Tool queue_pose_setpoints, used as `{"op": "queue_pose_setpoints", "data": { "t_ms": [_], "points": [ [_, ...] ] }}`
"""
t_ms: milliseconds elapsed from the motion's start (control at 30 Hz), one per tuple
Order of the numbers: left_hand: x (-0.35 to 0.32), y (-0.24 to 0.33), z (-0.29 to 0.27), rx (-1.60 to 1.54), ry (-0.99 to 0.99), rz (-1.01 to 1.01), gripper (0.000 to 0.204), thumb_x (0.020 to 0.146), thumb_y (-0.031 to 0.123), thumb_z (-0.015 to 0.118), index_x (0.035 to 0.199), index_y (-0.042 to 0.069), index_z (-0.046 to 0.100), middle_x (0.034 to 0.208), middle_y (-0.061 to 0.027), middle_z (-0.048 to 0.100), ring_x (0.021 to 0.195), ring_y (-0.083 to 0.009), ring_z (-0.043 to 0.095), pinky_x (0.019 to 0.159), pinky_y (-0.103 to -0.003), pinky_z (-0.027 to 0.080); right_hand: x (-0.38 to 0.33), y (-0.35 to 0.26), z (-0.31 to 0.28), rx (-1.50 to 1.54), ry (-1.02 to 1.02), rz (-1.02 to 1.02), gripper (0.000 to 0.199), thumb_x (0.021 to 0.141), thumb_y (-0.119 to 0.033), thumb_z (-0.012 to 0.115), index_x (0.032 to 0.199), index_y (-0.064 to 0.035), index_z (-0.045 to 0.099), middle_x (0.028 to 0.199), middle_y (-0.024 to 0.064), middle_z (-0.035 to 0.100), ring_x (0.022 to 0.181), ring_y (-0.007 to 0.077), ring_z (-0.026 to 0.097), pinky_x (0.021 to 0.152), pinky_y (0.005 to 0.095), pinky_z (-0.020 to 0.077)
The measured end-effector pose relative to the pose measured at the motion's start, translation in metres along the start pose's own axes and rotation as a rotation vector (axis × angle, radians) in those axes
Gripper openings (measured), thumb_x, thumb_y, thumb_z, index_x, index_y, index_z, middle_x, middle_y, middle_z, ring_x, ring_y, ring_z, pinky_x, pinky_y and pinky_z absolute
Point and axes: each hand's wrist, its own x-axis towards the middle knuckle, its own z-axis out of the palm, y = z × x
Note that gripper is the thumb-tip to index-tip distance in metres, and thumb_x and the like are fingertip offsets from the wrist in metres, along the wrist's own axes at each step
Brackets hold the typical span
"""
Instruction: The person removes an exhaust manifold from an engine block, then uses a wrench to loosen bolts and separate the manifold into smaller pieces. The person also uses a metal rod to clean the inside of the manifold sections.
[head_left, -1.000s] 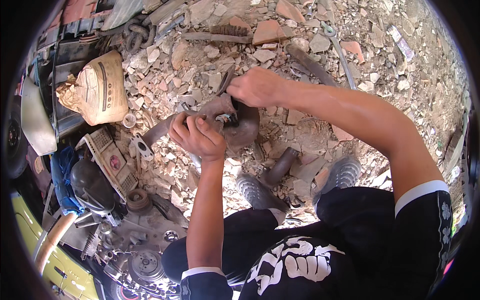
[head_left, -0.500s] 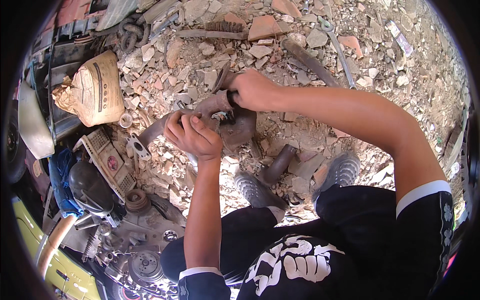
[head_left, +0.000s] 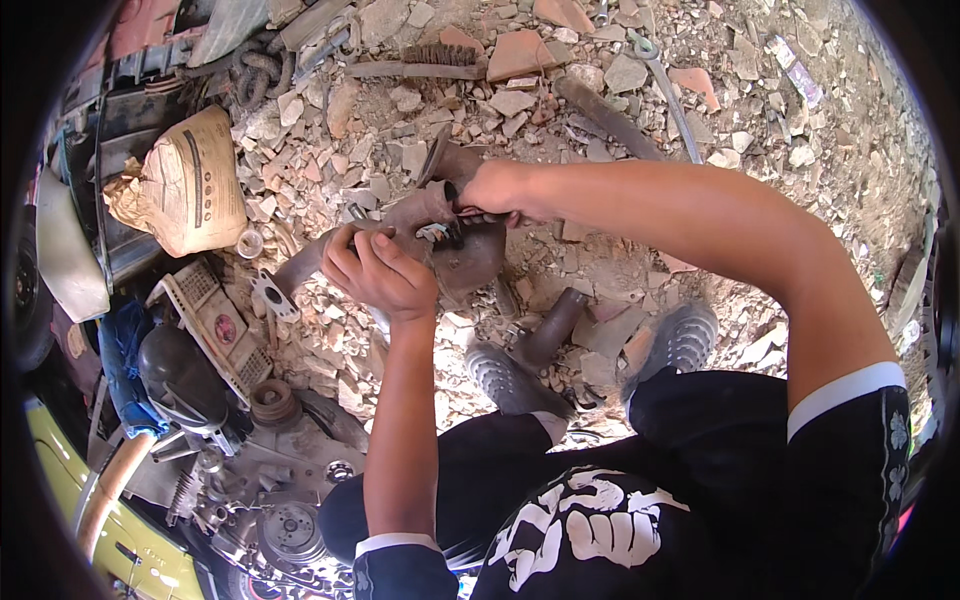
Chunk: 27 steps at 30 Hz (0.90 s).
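A rusty, curved exhaust manifold [head_left: 468, 262] with flanged ends rests low over the rubble in front of me. My left hand [head_left: 382, 272] is closed round its left pipe, whose end flange [head_left: 274, 296] points to the near left. At the manifold's upper right, beside an open pipe mouth, my right hand [head_left: 492, 192] has its fingers curled in; a narrow dark edge shows under them, but what they grip is mostly hidden. Another flange [head_left: 434, 156] stands up just beyond that hand. A small light-blue and black bit [head_left: 438, 234] sits between the pipes.
Near my shoes lies a short dark pipe [head_left: 556, 326]. Farther off are a wire brush [head_left: 425, 64], a metal bar [head_left: 610, 118] and a long wrench [head_left: 672, 92]. To the left stand a paper sack [head_left: 192, 180], a plastic crate [head_left: 215, 325] and engine parts [head_left: 290, 525].
My right hand has turned slightly at the pipe mouth, and its curled fingertips now show underneath. My left hand keeps its hold; the whole view has shifted a little.
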Motion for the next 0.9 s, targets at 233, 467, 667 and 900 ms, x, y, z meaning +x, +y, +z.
{"op": "queue_pose_setpoints", "data": {
  "t_ms": [233, 467, 667, 900],
  "points": [
    [0.001, 0.002, -0.001, -0.015, -0.021, -0.033, 0.042, 0.102, 0.030, 0.039, 0.081, 0.000, 0.060, 0.109, -0.0217, 0.057, 0.107, -0.0394, 0.049, 0.097, -0.051, 0.037, 0.032, 0.012, -0.042, -0.379, -0.061, -0.755, 0.017, 0.084, -0.019, 0.065, 0.085, -0.0029, 0.066, 0.079, 0.0137, 0.067, 0.071, 0.0368, 0.069, 0.066, 0.0445, 0.0563],
    [-0.001, -0.001, 0.001, 0.001, -0.010, -0.015, 0.048, 0.104, 0.034, 0.037, 0.080, 0.002, 0.064, 0.108, -0.0200, 0.058, 0.106, -0.0371, 0.051, 0.097, -0.049, 0.037, -0.008, -0.011, 0.008, 0.286, -0.092, 0.407, 0.022, 0.086, -0.022, 0.066, 0.076, -0.0033, 0.061, 0.067, 0.0110, 0.063, 0.059, 0.0286, 0.067, 0.057, 0.0441, 0.0526],
    [0.004, 0.001, 0.001, -0.029, 0.010, -0.005, 0.043, 0.102, 0.029, 0.040, 0.079, 0.001, 0.062, 0.108, -0.0204, 0.057, 0.107, -0.0390, 0.050, 0.096, -0.051, 0.037, 0.005, -0.006, -0.015, 0.107, -0.307, 0.195, 0.021, 0.084, -0.023, 0.067, 0.080, -0.0020, 0.071, 0.074, 0.0173, 0.069, 0.065, 0.0326, 0.070, 0.064, 0.0444, 0.0563],
    [0.003, 0.006, 0.002, -0.027, -0.002, -0.016, 0.045, 0.103, 0.032, 0.039, 0.080, 0.001, 0.061, 0.106, -0.0195, 0.058, 0.105, -0.0380, 0.051, 0.096, -0.051, 0.037, 0.025, 0.022, -0.044, -0.370, -0.020, -0.699, 0.015, 0.086, -0.022, 0.064, 0.084, -0.0072, 0.068, 0.074, 0.0099, 0.067, 0.070, 0.0325, 0.071, 0.060, 0.0462, 0.0560]
  ]
}}
